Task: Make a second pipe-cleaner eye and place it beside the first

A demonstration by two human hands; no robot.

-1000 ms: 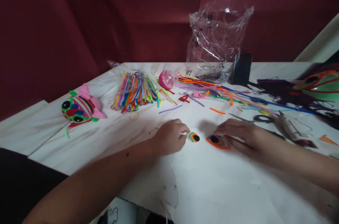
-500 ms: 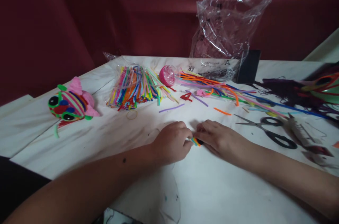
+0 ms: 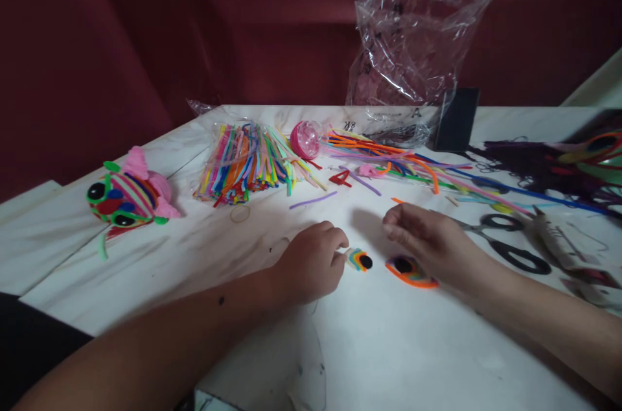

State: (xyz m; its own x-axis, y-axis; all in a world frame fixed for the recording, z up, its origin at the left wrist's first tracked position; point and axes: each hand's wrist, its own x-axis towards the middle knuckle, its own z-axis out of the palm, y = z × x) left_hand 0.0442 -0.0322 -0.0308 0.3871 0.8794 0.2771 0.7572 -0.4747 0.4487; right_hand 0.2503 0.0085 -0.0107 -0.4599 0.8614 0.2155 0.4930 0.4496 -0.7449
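My left hand is closed, its thumb and fingertips pinching the left end of a small curved pipe-cleaner piece striped blue, yellow and orange, with a black round dot at its right end. To the right, my right hand is raised with its fingers loosely curled and the thumb apart; nothing shows in it. Just below that hand lies an eye-shaped pipe-cleaner piece with an orange edge, purple inside and a black centre, partly covered by the hand.
Black-handled scissors and a tube lie on the right. Bundled pipe cleaners in clear plastic, a pink ball, loose pipe cleaners and a clear bag stand behind. A finished pipe-cleaner fish sits on the left.
My right hand has let go of the striped piece and moved right and up, away from my left hand. The orange-edged eye piece, hidden before, now shows beneath it.
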